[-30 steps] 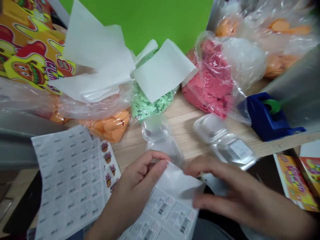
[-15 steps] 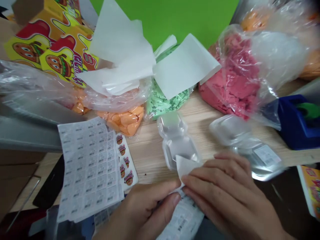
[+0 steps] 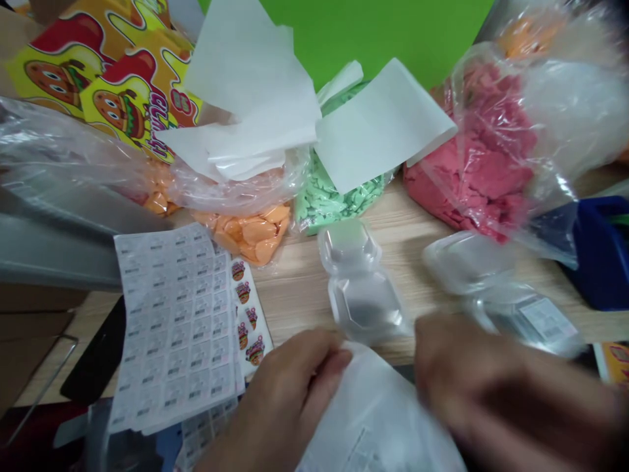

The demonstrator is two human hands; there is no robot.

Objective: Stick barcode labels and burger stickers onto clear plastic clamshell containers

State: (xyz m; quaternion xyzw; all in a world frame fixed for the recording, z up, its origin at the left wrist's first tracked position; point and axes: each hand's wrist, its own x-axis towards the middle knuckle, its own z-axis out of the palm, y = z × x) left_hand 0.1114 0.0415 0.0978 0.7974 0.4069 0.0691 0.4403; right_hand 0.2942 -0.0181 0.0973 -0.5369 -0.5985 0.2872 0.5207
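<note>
My left hand (image 3: 285, 400) is at the lower middle, thumb and forefinger pinching the top edge of a white label sheet (image 3: 378, 406). Printed labels show faintly on the sheet's lower part. At the lower right my right hand (image 3: 506, 387) is smeared by motion beside the sheet's right side; whether its fingers grip anything does not show. Just beyond the hands lies an open clear plastic clamshell box (image 3: 366, 301). A second clear clamshell (image 3: 466, 262) lies to the right, a white label (image 3: 550, 322) on one half.
Stacked label sheets (image 3: 171, 328) overlap a burger sticker sheet (image 3: 251, 334) at left. Behind are bags of orange pieces (image 3: 250, 233), green pieces (image 3: 339, 196) and pink pieces (image 3: 481, 170), with white papers (image 3: 383, 124) on top. A blue tape dispenser (image 3: 599, 255) stands right.
My right hand has moved right, away from my left hand. The label sheet, earlier folded between both hands, now spreads out flatter from my left hand. The view has shifted slightly.
</note>
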